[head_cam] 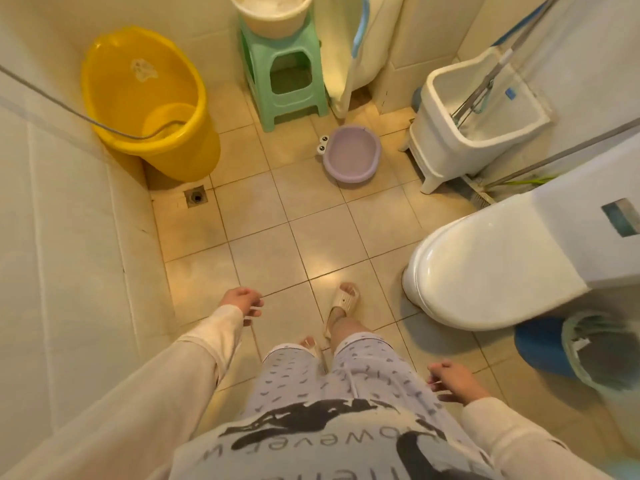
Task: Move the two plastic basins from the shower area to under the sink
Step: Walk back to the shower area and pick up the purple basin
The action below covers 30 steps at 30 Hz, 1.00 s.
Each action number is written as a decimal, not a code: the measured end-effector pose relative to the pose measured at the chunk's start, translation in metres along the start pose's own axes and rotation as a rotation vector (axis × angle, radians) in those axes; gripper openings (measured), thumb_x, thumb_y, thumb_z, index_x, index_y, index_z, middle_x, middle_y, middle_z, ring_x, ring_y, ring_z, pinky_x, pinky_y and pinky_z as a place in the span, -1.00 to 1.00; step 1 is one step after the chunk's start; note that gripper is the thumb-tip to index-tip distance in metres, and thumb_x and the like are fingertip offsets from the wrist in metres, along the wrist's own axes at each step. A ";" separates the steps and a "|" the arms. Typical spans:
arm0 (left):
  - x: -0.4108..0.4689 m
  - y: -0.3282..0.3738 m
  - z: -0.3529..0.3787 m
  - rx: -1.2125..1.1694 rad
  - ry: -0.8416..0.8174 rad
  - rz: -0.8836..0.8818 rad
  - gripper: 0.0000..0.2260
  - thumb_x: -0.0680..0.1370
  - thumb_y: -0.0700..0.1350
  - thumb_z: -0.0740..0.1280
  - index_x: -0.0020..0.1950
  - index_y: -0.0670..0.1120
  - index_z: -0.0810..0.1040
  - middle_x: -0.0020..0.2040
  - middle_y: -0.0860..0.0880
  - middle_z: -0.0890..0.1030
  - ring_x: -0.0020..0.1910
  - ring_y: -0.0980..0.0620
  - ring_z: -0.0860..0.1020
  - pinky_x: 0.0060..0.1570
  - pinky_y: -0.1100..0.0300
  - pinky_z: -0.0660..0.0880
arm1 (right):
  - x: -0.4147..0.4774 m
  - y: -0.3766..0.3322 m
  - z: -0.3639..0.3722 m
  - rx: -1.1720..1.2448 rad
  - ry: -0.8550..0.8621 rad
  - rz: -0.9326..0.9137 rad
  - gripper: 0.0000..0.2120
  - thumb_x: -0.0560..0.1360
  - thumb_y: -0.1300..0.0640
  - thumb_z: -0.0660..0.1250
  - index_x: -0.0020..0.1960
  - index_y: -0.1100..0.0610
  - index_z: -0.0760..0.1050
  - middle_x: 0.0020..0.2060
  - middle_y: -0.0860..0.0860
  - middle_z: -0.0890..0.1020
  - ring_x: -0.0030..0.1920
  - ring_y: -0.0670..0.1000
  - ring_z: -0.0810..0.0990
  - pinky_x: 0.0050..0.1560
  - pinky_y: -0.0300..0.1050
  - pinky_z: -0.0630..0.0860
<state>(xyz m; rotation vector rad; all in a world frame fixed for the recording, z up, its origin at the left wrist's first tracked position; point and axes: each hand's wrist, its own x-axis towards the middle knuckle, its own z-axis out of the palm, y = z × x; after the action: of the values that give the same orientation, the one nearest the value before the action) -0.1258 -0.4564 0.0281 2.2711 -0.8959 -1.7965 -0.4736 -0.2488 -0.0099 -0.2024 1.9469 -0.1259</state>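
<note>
We are standing on the tiled floor [270, 244] of a small bathroom, looking down past our patterned shorts and slippers. Our left hand [241, 301] is hanging out in front on the near left, fingers loosely curled and holding nothing. Our right hand [452, 379] is hanging nearer still on the right, also loosely curled and empty (its fingertips are pointing back toward our leg).

The two basins are lying well apart from both hands, at the far end of the room. The lilac basin [351, 154] is sitting on the floor, far and slightly right of centre, with a pair of cartoon eyes on its left rim. The cream basin [270, 13] is resting on top of a green plastic stool [284, 81], farther away and to the left of the lilac one; its upper edge is cut off by the frame.

A tall yellow tub [145, 102] is standing in the far left corner, with a floor drain [195, 196] just in front of it. A white mop bucket [481, 112] is standing at the far right, and the toilet [485, 268] is filling the right side, between the lilac basin and our right hand.
</note>
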 end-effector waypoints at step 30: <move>0.202 0.241 -0.057 0.053 0.078 -0.267 -0.92 0.55 -0.25 0.22 0.01 -0.22 0.46 -0.24 -0.14 0.53 -0.38 -0.06 0.43 -0.31 0.20 0.32 | 0.085 -0.438 -0.052 0.013 -0.042 -0.239 -0.85 0.48 0.32 0.19 0.00 0.22 0.50 -0.28 0.10 0.59 -0.31 0.03 0.53 -0.32 -0.17 0.42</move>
<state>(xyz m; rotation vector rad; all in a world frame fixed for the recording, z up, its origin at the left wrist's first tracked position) -0.1385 -0.7719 -0.0231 2.5805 -0.6609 -1.7849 -0.5168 -0.6957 0.0125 -0.4253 1.8745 -0.2894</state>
